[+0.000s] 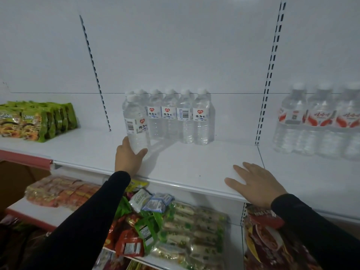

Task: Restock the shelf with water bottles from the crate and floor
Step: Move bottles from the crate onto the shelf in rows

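Water bottles are standing on the white shelf (194, 166), and reading across from the left, green snack packets (39, 121) are sitting at the far end of that same shelf, well apart from the bottles. Next, the left hand (129, 158) is gripping the base of one upright water bottle (136, 123), its thumb and fingers curling round the bottom, with the bottle just in front of the left end of the row of water bottles (175, 115) lining the back panel (white caps, red heart labels). Further right, the right hand (255, 184) is resting palm-down on the shelf's front edge, fingers straight and spread, holding nothing. Beyond the slotted upright, a wrapped pack of red-labelled bottles (319, 121) is sitting on the neighbouring section. Below, mixed snack packets (155, 221) are lying piled on the lower shelf.
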`<state>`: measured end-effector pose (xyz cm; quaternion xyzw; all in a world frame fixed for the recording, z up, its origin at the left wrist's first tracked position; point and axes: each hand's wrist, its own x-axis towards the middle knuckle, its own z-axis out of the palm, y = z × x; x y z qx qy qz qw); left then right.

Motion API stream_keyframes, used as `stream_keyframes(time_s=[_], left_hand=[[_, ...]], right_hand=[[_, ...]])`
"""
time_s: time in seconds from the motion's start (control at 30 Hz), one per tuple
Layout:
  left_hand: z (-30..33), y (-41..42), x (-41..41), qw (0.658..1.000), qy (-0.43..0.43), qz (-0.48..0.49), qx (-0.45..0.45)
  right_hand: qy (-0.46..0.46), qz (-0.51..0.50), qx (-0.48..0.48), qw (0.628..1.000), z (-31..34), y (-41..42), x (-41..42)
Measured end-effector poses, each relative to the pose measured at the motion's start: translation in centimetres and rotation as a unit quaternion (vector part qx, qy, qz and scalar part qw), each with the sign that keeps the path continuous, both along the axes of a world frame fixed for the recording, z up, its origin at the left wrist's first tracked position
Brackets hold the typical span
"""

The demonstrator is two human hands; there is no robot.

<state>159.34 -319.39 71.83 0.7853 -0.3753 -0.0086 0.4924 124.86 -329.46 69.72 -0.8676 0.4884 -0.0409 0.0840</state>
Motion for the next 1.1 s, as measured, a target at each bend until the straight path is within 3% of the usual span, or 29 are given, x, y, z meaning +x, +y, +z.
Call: stream_keyframes(time_s=[0.23,0.57,0.87,1.1], left_hand=[[0.9,-4.4,0.6,1.000,0.002,0.015,0.026],[0.6,-9.3,1.2,0.998,0.031,0.053,-0.008],[0.4,-8.3,1.1,0.999,0.029,0.035,0.024],[1.3,-2.5,-1.6,0.999,-0.013,0.001,0.041]], right_hand=[[-0.033,-0.006,0.012,0.999,0.2,0.3,-0.1],[-0.048,-0.017,0.019,0.999,0.0,0.4,-0.1],[-0.054,-0.015,0.021,0.998,0.2,0.3,0.0],[-0.088,-0.010,0.019,0.996,0.4,0.6,0.0]])
